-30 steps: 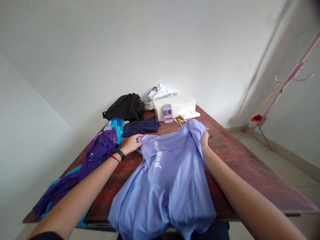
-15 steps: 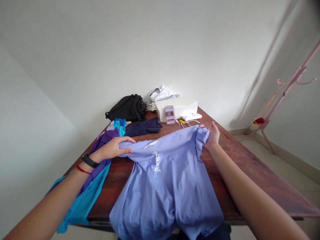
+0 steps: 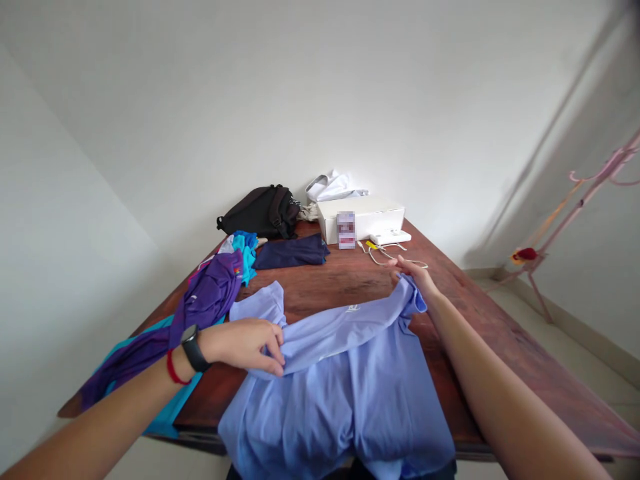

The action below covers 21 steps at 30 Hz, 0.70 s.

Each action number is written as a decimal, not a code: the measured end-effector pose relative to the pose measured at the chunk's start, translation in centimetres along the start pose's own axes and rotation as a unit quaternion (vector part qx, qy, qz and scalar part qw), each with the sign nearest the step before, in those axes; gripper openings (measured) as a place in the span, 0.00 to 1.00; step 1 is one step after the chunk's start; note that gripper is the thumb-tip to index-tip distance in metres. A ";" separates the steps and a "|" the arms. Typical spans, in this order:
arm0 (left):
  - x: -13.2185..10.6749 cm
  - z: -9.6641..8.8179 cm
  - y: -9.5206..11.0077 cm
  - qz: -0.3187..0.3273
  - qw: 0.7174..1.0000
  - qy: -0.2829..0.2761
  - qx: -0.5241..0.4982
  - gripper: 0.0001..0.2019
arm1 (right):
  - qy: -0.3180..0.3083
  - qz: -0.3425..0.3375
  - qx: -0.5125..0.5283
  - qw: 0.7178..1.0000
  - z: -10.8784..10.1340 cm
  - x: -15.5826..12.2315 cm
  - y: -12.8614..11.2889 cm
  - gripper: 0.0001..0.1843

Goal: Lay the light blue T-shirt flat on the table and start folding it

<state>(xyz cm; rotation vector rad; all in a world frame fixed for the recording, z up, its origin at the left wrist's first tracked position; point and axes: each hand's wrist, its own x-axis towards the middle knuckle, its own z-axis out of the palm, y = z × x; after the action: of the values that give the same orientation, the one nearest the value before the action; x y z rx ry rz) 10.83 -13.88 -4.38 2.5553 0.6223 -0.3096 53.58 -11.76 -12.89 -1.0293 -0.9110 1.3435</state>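
Observation:
A pale blue T-shirt (image 3: 340, 400) lies on the wooden table (image 3: 345, 280), its upper part folded over toward me. My left hand (image 3: 245, 345) curls around the folded edge near the shirt's left side, with fingers gripping the cloth. My right hand (image 3: 413, 273) pinches the far right corner of the same fold. One shirt sleeve (image 3: 259, 304) lies flat on the wood beyond my left hand. A purple garment (image 3: 207, 298) lies close to my left wrist, over a teal garment (image 3: 150, 340). The shirt's lettering is hidden by the fold.
A navy garment (image 3: 290, 253) and a bright blue cloth (image 3: 245, 255) lie at the far left of the table. Behind them stand a black backpack (image 3: 261, 212), a white box (image 3: 360, 219), a small blurred box (image 3: 345, 230), a white charger with cable (image 3: 390, 237) and a white cloth (image 3: 334, 187).
The shirt's collar end has been folded over toward me, covering the lettering. My left hand has moved nearer and to the right, and my right hand has shifted slightly left.

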 end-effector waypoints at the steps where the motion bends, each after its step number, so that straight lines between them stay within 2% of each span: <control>1: 0.4 -0.1 -0.1 0.001 1.000 0.005 -0.013 0.11 | 0.005 0.010 -0.028 1.000 0.2 -0.1 0.0 0.25; 3: 1.1 -0.3 -0.5 -0.008 0.999 0.018 -0.035 0.11 | 0.008 0.017 -0.082 0.996 0.7 -0.4 -0.1 0.26; 6: 1.8 -0.4 -1.2 -0.013 0.998 0.032 -0.057 0.07 | 0.023 -0.007 -0.118 0.993 1.1 -0.5 -0.3 0.25; 11: 1.1 -0.8 -1.1 -0.020 0.995 0.072 -0.060 0.02 | 0.053 0.018 -0.049 0.997 0.8 -0.2 -0.4 0.25; 16: 0.4 -1.1 -1.3 -0.024 0.993 0.112 -0.038 0.08 | 0.070 0.054 -0.015 0.996 1.0 -0.1 -0.5 0.23; 19: 0.4 -1.2 -2.2 -0.034 0.986 0.164 -0.014 0.12 | 0.077 0.064 -0.016 0.995 1.3 -0.3 -0.7 0.20; 21: 0.4 -1.4 -3.1 -0.045 0.978 0.202 0.003 0.14 | 0.054 0.069 -0.008 0.996 1.4 -0.5 -0.8 0.20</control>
<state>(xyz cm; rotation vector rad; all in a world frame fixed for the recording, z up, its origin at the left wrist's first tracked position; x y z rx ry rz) 9.87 -10.62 -4.58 2.6174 0.8857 0.1878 52.45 -12.12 -11.66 -1.1835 -0.7821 1.3823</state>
